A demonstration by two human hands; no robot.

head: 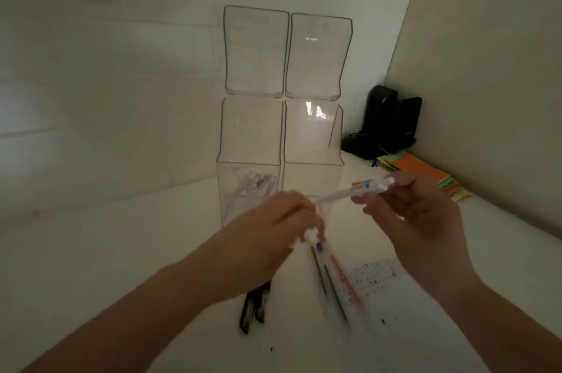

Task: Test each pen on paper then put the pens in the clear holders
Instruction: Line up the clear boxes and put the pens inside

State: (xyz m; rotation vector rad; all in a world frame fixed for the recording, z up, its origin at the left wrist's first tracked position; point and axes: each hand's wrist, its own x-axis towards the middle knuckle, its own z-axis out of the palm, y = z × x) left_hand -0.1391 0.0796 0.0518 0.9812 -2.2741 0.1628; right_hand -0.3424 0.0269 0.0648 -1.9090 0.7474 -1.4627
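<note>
Our right grip [407, 205] pinches a white pen [354, 191]; our left grip [286, 220] clasps several pens [331, 278] above the desk [121, 251].

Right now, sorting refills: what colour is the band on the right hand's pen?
Blue band, head view.

Holders [281, 160] stand far on the counter [121, 251], pens [255, 182] in the left one. Paper [377, 278] lies near right; notes [425, 175] and speakers [389, 120] far right.
</note>
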